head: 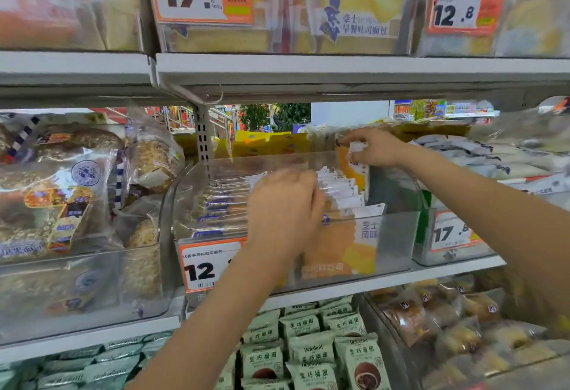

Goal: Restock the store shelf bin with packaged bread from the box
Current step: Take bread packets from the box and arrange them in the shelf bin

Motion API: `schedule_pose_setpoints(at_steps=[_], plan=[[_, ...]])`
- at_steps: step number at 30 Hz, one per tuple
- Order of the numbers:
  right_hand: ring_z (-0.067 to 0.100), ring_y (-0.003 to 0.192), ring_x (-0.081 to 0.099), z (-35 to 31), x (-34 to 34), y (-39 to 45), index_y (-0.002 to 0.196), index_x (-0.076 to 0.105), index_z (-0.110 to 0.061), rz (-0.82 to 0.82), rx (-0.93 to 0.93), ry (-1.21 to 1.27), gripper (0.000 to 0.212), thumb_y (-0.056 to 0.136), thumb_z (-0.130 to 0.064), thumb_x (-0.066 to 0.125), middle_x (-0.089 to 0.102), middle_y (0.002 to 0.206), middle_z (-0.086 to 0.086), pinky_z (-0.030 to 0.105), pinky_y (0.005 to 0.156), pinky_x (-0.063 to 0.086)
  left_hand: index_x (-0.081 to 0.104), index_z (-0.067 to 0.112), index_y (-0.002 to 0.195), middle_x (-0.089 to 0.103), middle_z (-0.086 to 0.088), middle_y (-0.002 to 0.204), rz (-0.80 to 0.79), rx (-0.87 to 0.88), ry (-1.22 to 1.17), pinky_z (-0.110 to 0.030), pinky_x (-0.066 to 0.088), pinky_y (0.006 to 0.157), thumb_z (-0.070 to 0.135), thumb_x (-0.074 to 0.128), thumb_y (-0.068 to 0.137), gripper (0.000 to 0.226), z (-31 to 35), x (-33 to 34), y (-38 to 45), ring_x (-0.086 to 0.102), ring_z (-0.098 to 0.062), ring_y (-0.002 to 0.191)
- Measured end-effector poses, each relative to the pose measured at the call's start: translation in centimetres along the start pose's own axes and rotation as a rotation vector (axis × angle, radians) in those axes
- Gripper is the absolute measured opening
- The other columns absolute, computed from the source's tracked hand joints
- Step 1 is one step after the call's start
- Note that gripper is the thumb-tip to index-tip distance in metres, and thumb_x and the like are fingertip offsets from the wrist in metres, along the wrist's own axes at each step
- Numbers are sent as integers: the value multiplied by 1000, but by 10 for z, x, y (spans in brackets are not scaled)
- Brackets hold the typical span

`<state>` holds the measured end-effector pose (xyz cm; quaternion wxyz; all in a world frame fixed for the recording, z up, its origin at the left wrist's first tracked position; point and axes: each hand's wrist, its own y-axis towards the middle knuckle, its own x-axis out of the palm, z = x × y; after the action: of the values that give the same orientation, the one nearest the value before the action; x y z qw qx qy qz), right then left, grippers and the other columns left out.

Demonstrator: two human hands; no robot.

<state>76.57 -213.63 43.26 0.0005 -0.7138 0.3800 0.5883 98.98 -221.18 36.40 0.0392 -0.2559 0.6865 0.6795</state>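
A clear plastic shelf bin [398,235] stands on the middle shelf and holds several upright packs of packaged bread [345,195] with orange and white wrappers. My left hand [285,207] reaches into the bin from the front, its fingers curled over the tops of the packs. At the bin's back right corner my right hand [374,147] pinches the white top edge of one orange bread pack [354,170]. The box is not in view.
Neighbouring bins hold oat loaves [61,192] at the left and white packs [499,158] at the right. Price tags hang on the bin fronts [206,266]. The upper shelf edge [308,68] runs close above my hands. Green snack packs [311,349] fill the shelf below.
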Motion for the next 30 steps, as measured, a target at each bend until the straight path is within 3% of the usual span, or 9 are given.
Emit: schedule_pose_setpoints(at_steps=[5, 7, 11, 14, 19, 22, 24, 28, 30], plan=[[20, 125, 47, 8, 5, 2, 120, 64, -15, 81, -38, 21, 32, 89, -10, 61, 53, 136, 4, 21, 94, 34, 71, 15, 86, 69, -4, 89, -524, -183, -220, -36, 53, 73, 20, 56, 90, 16, 22, 53, 85, 64, -24, 86], [20, 122, 50, 12, 7, 3, 117, 66, -14, 98, -49, 27, 30, 88, -11, 61, 58, 131, 5, 23, 97, 36, 68, 11, 81, 65, -5, 87, -699, -212, -279, -31, 49, 70, 19, 61, 88, 13, 28, 83, 105, 63, -25, 85], [23, 116, 55, 16, 11, 8, 116, 66, -11, 140, -71, 10, 29, 88, -15, 60, 62, 124, 10, 26, 96, 40, 67, 12, 110, 58, -4, 97, -941, -235, -201, -27, 42, 72, 28, 74, 79, 36, 37, 123, 124, 52, -17, 85], [24, 115, 57, 21, 16, 15, 117, 66, -14, 147, -67, -3, 30, 89, -13, 57, 63, 123, 10, 29, 98, 43, 62, 7, 109, 54, -6, 86, -1104, -287, -233, -24, 39, 59, 22, 74, 79, 36, 41, 135, 132, 50, -18, 73], [25, 120, 54, 20, 18, 17, 125, 62, -16, 120, -55, 14, 38, 88, -8, 55, 60, 129, 11, 34, 103, 42, 57, 6, 119, 53, -2, 80, -1137, -261, -172, -23, 42, 60, 25, 74, 80, 47, 43, 134, 135, 55, -17, 73], [24, 121, 54, 19, 15, 13, 125, 62, -16, 120, -53, 57, 41, 87, -6, 53, 59, 131, 9, 31, 103, 43, 56, 9, 124, 55, 0, 109, -1102, -198, -109, -31, 48, 83, 27, 75, 79, 52, 41, 137, 134, 57, -24, 104], [24, 120, 54, 19, 13, 9, 125, 62, -15, 124, -50, 69, 40, 87, -6, 52, 58, 131, 9, 28, 100, 42, 59, 10, 122, 59, -5, 121, -1065, -171, -76, -33, 47, 90, 27, 76, 78, 51, 40, 140, 132, 57, -25, 110], [27, 110, 58, 14, 11, 4, 120, 64, -8, 90, -67, 91, 34, 90, -8, 47, 63, 122, 14, 28, 88, 45, 57, 9, 124, 59, -9, 121, -972, -127, 5, -29, 45, 82, 26, 70, 84, 46, 40, 139, 133, 57, -25, 108], [31, 102, 60, 12, 11, 5, 111, 63, -3, 90, -62, 119, 28, 89, -7, 45, 65, 111, 18, 26, 78, 44, 60, 7, 111, 62, -12, 115, -848, -154, -41, -30, 45, 78, 18, 67, 85, 29, 36, 136, 137, 60, -27, 104]])
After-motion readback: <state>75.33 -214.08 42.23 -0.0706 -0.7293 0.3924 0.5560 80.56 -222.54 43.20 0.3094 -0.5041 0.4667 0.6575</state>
